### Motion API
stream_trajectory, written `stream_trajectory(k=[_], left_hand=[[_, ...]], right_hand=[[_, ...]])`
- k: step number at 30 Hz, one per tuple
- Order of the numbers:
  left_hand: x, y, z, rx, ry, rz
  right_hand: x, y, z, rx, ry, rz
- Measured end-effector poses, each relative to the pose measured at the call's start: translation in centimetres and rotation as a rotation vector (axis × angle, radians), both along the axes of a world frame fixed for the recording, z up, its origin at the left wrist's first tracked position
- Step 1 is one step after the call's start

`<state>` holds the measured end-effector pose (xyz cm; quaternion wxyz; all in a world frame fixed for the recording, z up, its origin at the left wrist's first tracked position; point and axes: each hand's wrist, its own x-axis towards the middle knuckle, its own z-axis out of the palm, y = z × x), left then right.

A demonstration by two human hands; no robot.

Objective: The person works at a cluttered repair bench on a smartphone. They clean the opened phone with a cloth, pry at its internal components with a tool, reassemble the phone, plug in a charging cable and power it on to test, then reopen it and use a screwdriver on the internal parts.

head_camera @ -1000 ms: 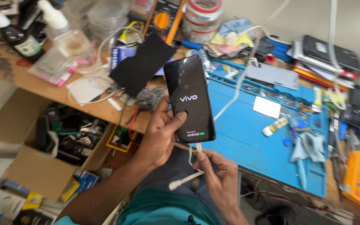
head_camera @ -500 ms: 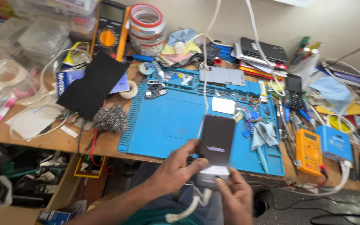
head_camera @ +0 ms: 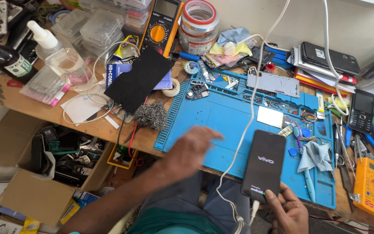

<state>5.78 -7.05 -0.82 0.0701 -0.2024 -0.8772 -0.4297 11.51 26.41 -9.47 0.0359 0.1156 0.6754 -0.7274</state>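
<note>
At the far left a dark glass bottle with a white cap (head_camera: pixel 6 60) and a clear plastic squeeze bottle (head_camera: pixel 44 41) stand on the wooden bench, beside a pile of clear plastic component boxes (head_camera: pixel 96 30). Below the bench edge an open cardboard box (head_camera: pixel 44 173) holds black parts. Further along lie a flat black square sheet (head_camera: pixel 138 79) and a grey ball of steel wool (head_camera: pixel 151 115), just beside the ribbed edge of the blue silicone work mat (head_camera: pixel 221 117).

The left hand (head_camera: pixel 191 149) hovers over the near left part of that mat, blurred, fingers loosely extended and grasping nothing. It touches no tool that I can make out.

Right of it, the black slab-shaped smartphone (head_camera: pixel 264 164) lies tilted over the front edge of the mat, its lower end gripped by the right hand (head_camera: pixel 287 212), thumb on the bottom edge. A white charging cable (head_camera: pixel 249 108) drops from above, loops down by the lap and seems to end at a white plug at the phone's base. The screen is dark but lit with a start-up logo, so the handset judged from this is assembled, powered and booting; whether it finishes starting cannot be told. The glass looks whole and glossy, with no crack visible.

Further right sit a grey metal back plate (head_camera: pixel 273 84), a black keypad phone (head_camera: pixel 361 111) and an orange multimeter (head_camera: pixel 372 187).
</note>
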Motion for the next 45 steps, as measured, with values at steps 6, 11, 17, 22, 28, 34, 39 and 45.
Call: stream_trajectory(k=[6, 11, 17, 22, 28, 34, 39, 45], left_hand=[[-2.3, -4.4, -1.0, -0.568, 0.264, 0.058], [-3.1, -3.7, -2.4, -0.657, 0.227, 0.007], [-3.4, -5.0, -1.4, -0.705, 0.203, 0.024], [-2.4, -6.7, 1.3, -0.400, 0.187, 0.025], [2.1, -2.6, 2.7, 0.197, -0.047, 0.055], [4.9, 5.7, 1.7, 0.402, -0.206, -0.476], [4.9, 9.5, 1.4, 1.060, -0.700, -0.593], [3.4, 12.2, 1.3, 1.553, -0.914, -0.320]], right_hand=[[-2.8, -4.6, 6.6, 0.073, -0.053, 0.140], [-5.0, -6.4, 7.9, 0.059, -0.083, 0.202], [-6.1, -7.0, 7.8, 0.028, -0.124, 0.273], [-6.8, -6.5, 7.6, 0.182, -0.160, 0.283], [-7.9, -4.7, 8.1, 0.073, -0.121, 0.304], [-3.3, -3.6, 9.9, 0.174, 0.168, -0.046], [1.9, -5.8, 10.5, 0.762, 0.601, -0.165], [4.0, -4.8, 11.4, 1.099, 0.647, -0.056]])
